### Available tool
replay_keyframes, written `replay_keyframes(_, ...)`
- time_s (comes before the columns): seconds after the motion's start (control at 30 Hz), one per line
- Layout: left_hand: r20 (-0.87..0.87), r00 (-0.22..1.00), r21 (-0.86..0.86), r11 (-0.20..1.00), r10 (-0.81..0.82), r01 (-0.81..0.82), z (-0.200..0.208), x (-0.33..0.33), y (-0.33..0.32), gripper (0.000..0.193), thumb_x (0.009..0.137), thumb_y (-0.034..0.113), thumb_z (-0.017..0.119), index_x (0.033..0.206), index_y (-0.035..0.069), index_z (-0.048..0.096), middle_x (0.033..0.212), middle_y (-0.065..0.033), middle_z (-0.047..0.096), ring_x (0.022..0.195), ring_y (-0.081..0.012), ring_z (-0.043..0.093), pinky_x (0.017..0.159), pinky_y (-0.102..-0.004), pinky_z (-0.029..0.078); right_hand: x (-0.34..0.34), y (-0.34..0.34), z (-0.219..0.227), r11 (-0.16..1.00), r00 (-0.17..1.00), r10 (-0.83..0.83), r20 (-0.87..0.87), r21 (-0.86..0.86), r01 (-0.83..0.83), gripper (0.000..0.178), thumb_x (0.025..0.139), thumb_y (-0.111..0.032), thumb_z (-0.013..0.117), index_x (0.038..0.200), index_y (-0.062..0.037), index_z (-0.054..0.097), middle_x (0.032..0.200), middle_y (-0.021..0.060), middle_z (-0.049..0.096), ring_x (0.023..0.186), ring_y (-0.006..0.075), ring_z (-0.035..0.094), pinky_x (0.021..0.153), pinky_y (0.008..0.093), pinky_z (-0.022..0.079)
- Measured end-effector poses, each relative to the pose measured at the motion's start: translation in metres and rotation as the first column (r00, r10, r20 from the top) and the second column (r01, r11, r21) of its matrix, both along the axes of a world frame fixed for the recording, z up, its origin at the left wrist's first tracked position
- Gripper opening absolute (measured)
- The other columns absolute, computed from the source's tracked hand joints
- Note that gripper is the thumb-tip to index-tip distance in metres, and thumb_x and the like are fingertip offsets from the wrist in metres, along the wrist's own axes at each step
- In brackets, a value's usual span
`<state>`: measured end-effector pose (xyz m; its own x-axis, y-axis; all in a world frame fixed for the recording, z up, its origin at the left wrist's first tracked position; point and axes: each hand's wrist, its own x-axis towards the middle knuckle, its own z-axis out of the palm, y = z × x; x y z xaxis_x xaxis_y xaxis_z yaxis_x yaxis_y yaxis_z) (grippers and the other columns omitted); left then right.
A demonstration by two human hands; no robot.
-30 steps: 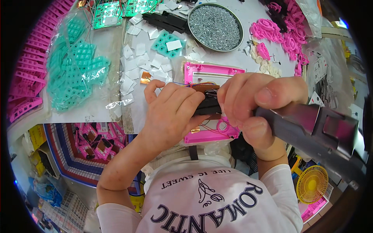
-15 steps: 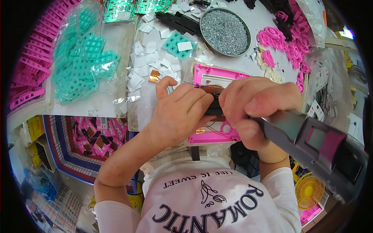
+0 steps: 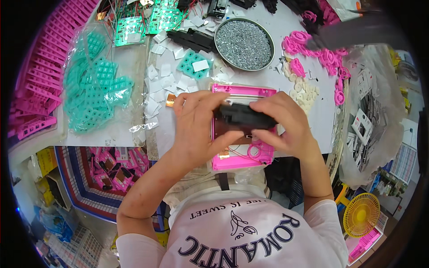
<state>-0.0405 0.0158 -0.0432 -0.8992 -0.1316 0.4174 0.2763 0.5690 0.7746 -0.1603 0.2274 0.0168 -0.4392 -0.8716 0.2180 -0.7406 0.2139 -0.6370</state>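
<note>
Nearby, screw bowl [image 3: 244, 44], teal keypads [image 3: 99, 85]

A single head-worn fisheye camera looks steeply down from close above the worktable [image 3: 286, 35]. Both forearms enter from the lower edge. Straight lines bend toward the dark rim.

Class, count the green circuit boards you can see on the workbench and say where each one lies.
2. One green circuit board lies at the far left; the other lies right of it, by the black parts. More may be hidden beyond the picture's top.
</note>
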Motion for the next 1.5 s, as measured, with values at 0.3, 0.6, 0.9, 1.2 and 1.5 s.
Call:
replay_keyframes(0.3, 0.034, 0.999, -0.255, 0.967, 0.022, -0.012, 0.005, 0.007, 0.007, 0.072, 0.077, 0.036, 0.080, 0.136, 0.003, 0.056, 0.115, -0.0060, 0.066, 0.111, -0.0285, 0.053, 0.100, -0.0475, 0.029, -0.048, -0.027, 0.016, 0.849, 0.846, -0.376, 0.377, 0.507, 0.151, 0.037, 0.096, -0.034, 0.058, 0.091, 0.0007, 0.069, 0.068, 0.0170, 0.064, 0.061, 0.0305, 0.064, 0.064, 0.0395, 0.052)
replay_keyframes(0.6, 0.047, 0.996, -0.381, 0.923, 0.069, -0.046, 0.010, 0.005, 0.016, 0.061, 0.078, 0.034, 0.077, 0.130, 0.004, 0.064, 0.111, -0.0061, 0.062, 0.110, -0.0288, 0.052, 0.098, -0.0488, 0.028, -0.032, -0.007, 0.000, 0.982, 0.987, -0.015, -0.158, 0.184, 0.044, 0.038, 0.075, -0.018, 0.079, 0.109, -0.0072, 0.069, 0.123, 0.0108, 0.067, 0.106, 0.0316, 0.062, 0.082, 0.0404, 0.054)
replay_keyframes(0.9, 0.037, 0.991, -0.501, 0.861, 0.127, -0.092, 0.022, 0.004, 0.023, 0.057, 0.077, 0.029, 0.076, 0.128, 0.006, 0.065, 0.118, -0.0060, 0.057, 0.115, -0.0291, 0.048, 0.100, -0.0527, 0.028, -0.002, -0.009, -0.028, 0.976, 0.905, -0.192, -0.379, 0.027, 0.218, 0.046, 0.073, -0.012, 0.079, 0.117, -0.0064, 0.070, 0.123, 0.0076, 0.068, 0.102, 0.0294, 0.062, 0.091, 0.0418, 0.049)
replay_keyframes(1.2, 0.108, 0.994, -0.317, 0.947, -0.020, 0.054, 0.033, -0.074, -0.040, 0.024, 0.077, 0.023, 0.077, 0.092, 0.006, 0.071, 0.098, -0.0095, 0.068, 0.100, -0.0289, 0.063, 0.088, -0.0447, 0.043, -0.055, 0.043, 0.046, 0.960, 0.965, 0.046, 0.259, 0.256, -0.115, 0.053, 0.079, -0.019, 0.080, 0.126, 0.0013, 0.066, 0.127, 0.0176, 0.067, 0.110, 0.0338, 0.065, 0.098, 0.0406, 0.050)
replay_keyframes(1.5, 0.278, 0.957, -0.603, 0.761, -0.078, 0.237, 0.014, -0.178, -0.023, 0.014, 0.084, 0.025, 0.067, 0.086, 0.017, 0.077, 0.093, -0.0062, 0.074, 0.097, -0.0278, 0.067, 0.089, -0.0498, 0.040, -0.035, -0.051, 0.094, 0.747, 0.895, 0.207, 0.396, -0.655, 0.116, 0.089, 0.086, -0.037, 0.077, 0.150, 0.0011, 0.029, 0.107, 0.0206, 0.068, 0.098, 0.0323, 0.068, 0.088, 0.0451, 0.056)
